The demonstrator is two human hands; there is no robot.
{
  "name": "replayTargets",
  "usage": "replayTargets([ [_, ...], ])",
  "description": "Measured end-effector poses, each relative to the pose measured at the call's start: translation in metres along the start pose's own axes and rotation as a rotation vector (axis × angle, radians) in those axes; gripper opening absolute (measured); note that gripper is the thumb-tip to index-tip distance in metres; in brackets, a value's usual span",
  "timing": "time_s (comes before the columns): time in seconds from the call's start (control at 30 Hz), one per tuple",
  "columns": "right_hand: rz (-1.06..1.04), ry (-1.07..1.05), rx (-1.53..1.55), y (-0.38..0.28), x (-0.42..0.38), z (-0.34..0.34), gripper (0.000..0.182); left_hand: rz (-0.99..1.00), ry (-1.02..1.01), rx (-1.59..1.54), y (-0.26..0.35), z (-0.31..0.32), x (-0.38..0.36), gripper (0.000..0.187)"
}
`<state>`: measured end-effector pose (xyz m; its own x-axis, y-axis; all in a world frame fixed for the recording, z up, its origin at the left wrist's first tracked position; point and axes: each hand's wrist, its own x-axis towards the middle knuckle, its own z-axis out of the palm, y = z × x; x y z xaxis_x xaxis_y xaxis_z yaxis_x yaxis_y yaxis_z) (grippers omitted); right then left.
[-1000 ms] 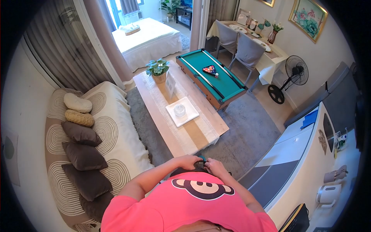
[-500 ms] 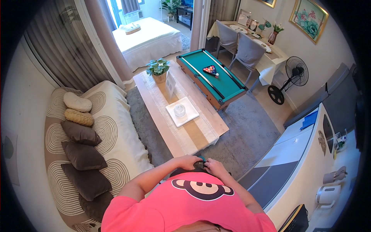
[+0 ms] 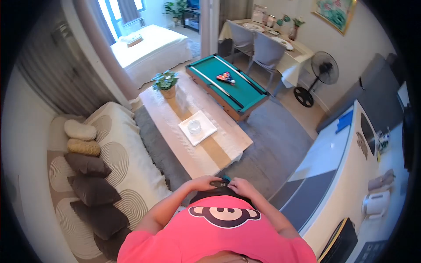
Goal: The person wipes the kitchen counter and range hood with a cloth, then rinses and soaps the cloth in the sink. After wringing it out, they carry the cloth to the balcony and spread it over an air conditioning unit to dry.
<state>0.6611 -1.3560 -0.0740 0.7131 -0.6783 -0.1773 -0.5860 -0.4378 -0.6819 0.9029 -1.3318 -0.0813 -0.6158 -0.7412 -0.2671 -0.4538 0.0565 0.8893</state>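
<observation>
My left hand (image 3: 206, 183) and my right hand (image 3: 240, 186) are at my waist, just below the hem of the pink shirt (image 3: 219, 236). Between them is a small black device (image 3: 220, 184) with what looks like a display. The fingers of my left hand are closed on its left side. My right hand's fingers are pinched together at its right end; what they grip is too small to make out. A bit of teal shows just above the device.
Ahead stands a coffee table (image 3: 206, 158) with a white tray (image 3: 204, 137) and a potted plant (image 3: 165, 81). Beyond are a small pool table (image 3: 245, 98) and a fan (image 3: 324, 68). A sofa (image 3: 144, 153) is left; a white counter (image 3: 337, 175) is right.
The view has turned slightly, so the room appears shifted to the left. Both hands stay at the waist, and more of the black device's face shows.
</observation>
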Motion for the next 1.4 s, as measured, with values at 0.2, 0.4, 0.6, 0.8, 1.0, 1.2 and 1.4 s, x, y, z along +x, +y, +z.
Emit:
replayTargets([
  [0.2,0.195,0.034,0.370,-0.019,-0.007,-0.030,0.039,-0.163,0.145,-0.374,-0.004,-0.003,-0.024,0.034],
  [0.4,0.220,0.101,0.052,-0.007,-0.003,-0.015,0.039,-0.302,0.247,-0.203,-0.021,0.013,-0.004,0.021],
  [0.6,0.267,0.214,0.226,0.007,-0.017,0.000,0.032,-0.175,0.448,-0.378,-0.027,0.021,-0.003,0.022],
  [0.8,0.213,0.107,0.211,0.018,-0.025,0.004,0.033,-0.398,0.189,-0.314,-0.049,0.011,-0.031,0.030],
  [1.0,0.279,0.164,0.247,0.020,-0.030,-0.006,0.031,-0.355,0.225,-0.371,-0.042,-0.001,-0.025,0.033],
  [1.2,0.392,0.441,0.217,0.044,-0.067,-0.053,0.029,-0.242,0.272,-0.339,-0.018,-0.021,0.026,0.036],
  [1.4,0.532,0.625,0.280,0.075,-0.092,-0.129,0.026,-0.219,0.206,-0.392,0.020,-0.026,0.090,0.038],
])
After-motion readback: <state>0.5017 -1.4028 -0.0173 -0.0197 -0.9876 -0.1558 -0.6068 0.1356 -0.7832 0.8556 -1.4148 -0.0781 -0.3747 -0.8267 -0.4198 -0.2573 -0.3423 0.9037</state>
